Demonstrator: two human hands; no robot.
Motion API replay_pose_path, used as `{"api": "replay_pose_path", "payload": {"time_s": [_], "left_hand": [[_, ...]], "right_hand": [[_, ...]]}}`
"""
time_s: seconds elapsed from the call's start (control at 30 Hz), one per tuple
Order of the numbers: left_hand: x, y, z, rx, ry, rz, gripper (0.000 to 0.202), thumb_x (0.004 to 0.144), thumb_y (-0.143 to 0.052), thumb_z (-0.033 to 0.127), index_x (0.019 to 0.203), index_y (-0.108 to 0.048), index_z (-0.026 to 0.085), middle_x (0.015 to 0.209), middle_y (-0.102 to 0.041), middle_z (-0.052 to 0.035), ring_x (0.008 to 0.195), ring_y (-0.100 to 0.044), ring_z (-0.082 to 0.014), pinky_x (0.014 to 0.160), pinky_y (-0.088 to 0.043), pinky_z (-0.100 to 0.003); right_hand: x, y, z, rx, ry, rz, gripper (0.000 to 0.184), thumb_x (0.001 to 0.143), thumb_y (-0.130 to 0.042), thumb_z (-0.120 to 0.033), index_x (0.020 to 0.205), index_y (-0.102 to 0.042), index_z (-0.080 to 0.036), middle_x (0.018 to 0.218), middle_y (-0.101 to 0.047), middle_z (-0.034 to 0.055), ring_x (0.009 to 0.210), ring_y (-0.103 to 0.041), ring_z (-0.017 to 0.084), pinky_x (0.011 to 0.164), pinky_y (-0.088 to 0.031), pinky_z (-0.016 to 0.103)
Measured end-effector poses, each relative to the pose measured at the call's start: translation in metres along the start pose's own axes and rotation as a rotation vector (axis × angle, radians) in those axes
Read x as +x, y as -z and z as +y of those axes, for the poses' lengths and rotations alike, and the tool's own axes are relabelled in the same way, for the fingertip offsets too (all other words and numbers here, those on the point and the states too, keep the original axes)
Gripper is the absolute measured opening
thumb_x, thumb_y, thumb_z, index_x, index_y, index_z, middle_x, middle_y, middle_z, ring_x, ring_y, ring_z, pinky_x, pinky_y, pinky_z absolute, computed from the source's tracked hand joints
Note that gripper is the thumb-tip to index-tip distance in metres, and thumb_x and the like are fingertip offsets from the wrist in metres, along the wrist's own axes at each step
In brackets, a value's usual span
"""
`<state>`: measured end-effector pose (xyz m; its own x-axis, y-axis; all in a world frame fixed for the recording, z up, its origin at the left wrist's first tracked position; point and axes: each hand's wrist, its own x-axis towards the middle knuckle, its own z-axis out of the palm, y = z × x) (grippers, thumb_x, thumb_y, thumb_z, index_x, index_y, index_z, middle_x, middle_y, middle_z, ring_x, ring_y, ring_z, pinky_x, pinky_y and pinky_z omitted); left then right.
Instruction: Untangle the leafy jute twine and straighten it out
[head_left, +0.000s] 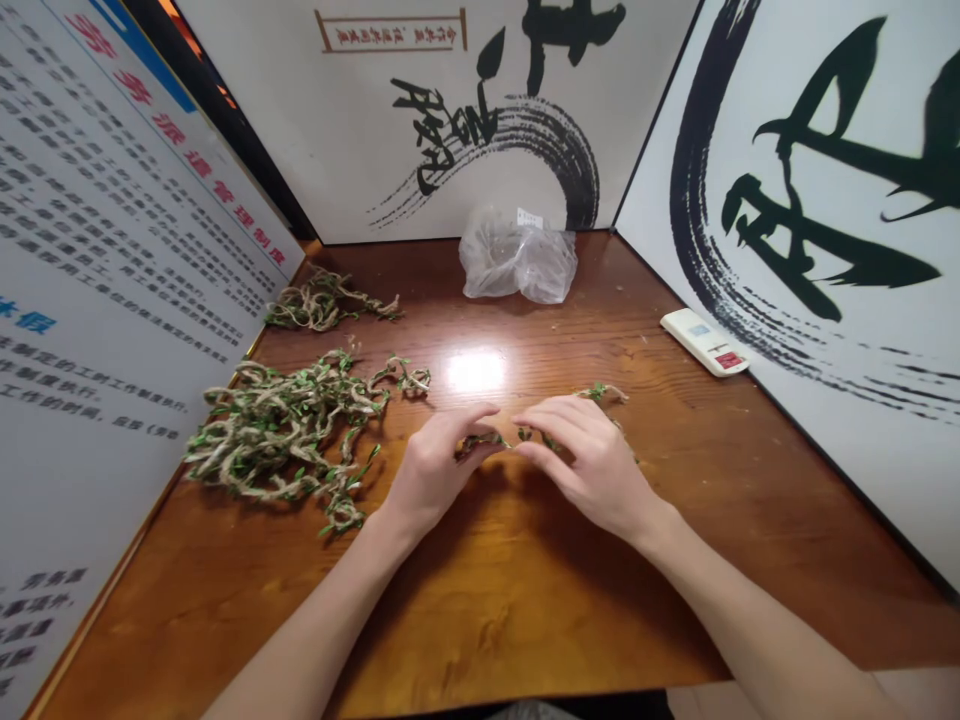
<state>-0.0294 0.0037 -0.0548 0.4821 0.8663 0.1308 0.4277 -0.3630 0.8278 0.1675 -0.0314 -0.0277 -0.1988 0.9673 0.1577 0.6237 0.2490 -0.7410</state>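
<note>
Over the middle of the table, my left hand and my right hand face each other with fingertips almost meeting. A piece of leafy twine, brown with small green leaves, runs between them. Thumb and fingers of the left hand close around one part of it. The right hand pinches it near the gap, and an end with leaves sticks out beyond its knuckles. My palms and fingers hide much of the strand. Left of my hands lies a big tangled pile of the same leafy twine.
A smaller bundle of leafy twine lies behind the big pile. A crumpled clear plastic bag sits at the back. Near the right panel is a white remote-like device. Printed panels wall the wooden table on three sides.
</note>
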Motion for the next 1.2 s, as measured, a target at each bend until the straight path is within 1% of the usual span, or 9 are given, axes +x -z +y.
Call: {"api": "replay_pose_path", "payload": {"time_s": [0.13, 0.23, 0.37, 0.5, 0.6, 0.73, 0.87, 1.03, 1.2], "left_hand": [[-0.001, -0.001, 0.002, 0.111, -0.171, 0.039, 0.032, 0.084, -0.066, 0.018, 0.113, -0.054, 0.021, 0.085, -0.072, 0.0010, 0.082, -0.067, -0.0124, 0.081, -0.050, -0.024], [0.000, -0.002, 0.002, 0.101, -0.143, 0.059, 0.030, 0.083, -0.067, 0.019, 0.109, -0.053, 0.020, 0.091, -0.070, -0.0010, 0.085, -0.066, -0.0129, 0.081, -0.050, -0.024], [0.005, 0.001, 0.005, 0.117, -0.114, 0.103, 0.016, 0.084, -0.066, 0.020, 0.096, -0.056, 0.019, 0.103, -0.063, -0.0055, 0.098, -0.059, -0.0168, 0.086, -0.047, -0.030], [0.007, 0.001, 0.010, 0.305, -0.154, 0.277, 0.011, 0.079, -0.070, 0.018, 0.083, -0.060, 0.020, 0.089, -0.051, -0.0030, 0.083, -0.050, -0.0155, 0.076, -0.038, -0.030], [0.005, -0.001, 0.014, 0.415, -0.174, 0.336, 0.014, 0.077, -0.070, 0.012, 0.072, -0.060, 0.020, 0.086, -0.048, -0.0035, 0.084, -0.046, -0.0172, 0.078, -0.030, -0.033], [0.003, 0.000, 0.019, 0.431, -0.182, 0.204, 0.008, 0.081, -0.068, 0.020, 0.075, -0.063, 0.021, 0.091, -0.057, -0.0056, 0.093, -0.049, -0.0212, 0.081, -0.026, -0.036], [0.004, 0.001, 0.021, 0.286, -0.104, 0.021, 0.005, 0.089, -0.060, 0.024, 0.090, -0.061, 0.020, 0.085, -0.067, -0.0017, 0.083, -0.058, -0.0173, 0.077, -0.025, -0.035], [0.004, -0.002, 0.019, 0.205, -0.031, 0.000, 0.007, 0.091, -0.055, 0.023, 0.088, -0.061, 0.020, 0.082, -0.070, 0.0010, 0.075, -0.060, -0.0149, 0.074, -0.023, -0.034], [0.002, -0.006, 0.017, 0.125, 0.107, -0.010, 0.013, 0.093, -0.052, 0.029, 0.091, -0.062, 0.020, 0.086, -0.071, -0.0001, 0.078, -0.062, -0.0160, 0.077, -0.025, -0.034]], "right_hand": [[-0.004, -0.010, -0.004, -0.074, -0.008, -0.034, 0.013, 0.088, -0.063, -0.025, 0.096, -0.066, -0.016, 0.095, -0.071, 0.0043, 0.088, -0.061, 0.020, 0.083, -0.041, 0.037], [-0.005, -0.012, -0.001, -0.025, -0.023, -0.022, 0.011, 0.090, -0.059, -0.022, 0.086, -0.067, -0.015, 0.083, -0.070, 0.0023, 0.078, -0.060, 0.017, 0.077, -0.040, 0.035], [-0.005, -0.011, -0.001, 0.042, -0.082, 0.061, 0.012, 0.090, -0.060, -0.021, 0.082, -0.069, -0.017, 0.081, -0.071, 0.0025, 0.075, -0.061, 0.015, 0.076, -0.040, 0.033], [-0.005, -0.010, -0.003, 0.026, -0.138, 0.163, 0.009, 0.086, -0.065, -0.022, 0.081, -0.072, -0.020, 0.078, -0.071, 0.0017, 0.073, -0.062, 0.016, 0.076, -0.041, 0.034], [-0.005, -0.010, -0.003, 0.037, -0.162, 0.187, 0.009, 0.086, -0.065, -0.023, 0.082, -0.073, -0.021, 0.077, -0.071, 0.0012, 0.070, -0.062, 0.015, 0.073, -0.041, 0.034], [-0.006, -0.009, -0.002, 0.004, -0.167, 0.225, 0.011, 0.086, -0.064, -0.022, 0.080, -0.073, -0.021, 0.076, -0.071, 0.0012, 0.071, -0.063, 0.015, 0.075, -0.041, 0.035], [-0.006, -0.010, -0.003, -0.019, -0.120, 0.215, 0.009, 0.086, -0.064, -0.021, 0.080, -0.072, -0.020, 0.076, -0.071, 0.0008, 0.071, -0.063, 0.015, 0.075, -0.041, 0.034], [-0.007, -0.011, -0.003, 0.018, -0.088, 0.167, 0.010, 0.086, -0.064, -0.021, 0.078, -0.070, -0.019, 0.078, -0.071, 0.0010, 0.072, -0.062, 0.014, 0.077, -0.042, 0.034], [-0.006, -0.011, -0.004, 0.022, -0.085, 0.140, 0.012, 0.087, -0.063, -0.023, 0.078, -0.071, -0.019, 0.078, -0.070, 0.0019, 0.072, -0.062, 0.014, 0.074, -0.043, 0.034]]}}
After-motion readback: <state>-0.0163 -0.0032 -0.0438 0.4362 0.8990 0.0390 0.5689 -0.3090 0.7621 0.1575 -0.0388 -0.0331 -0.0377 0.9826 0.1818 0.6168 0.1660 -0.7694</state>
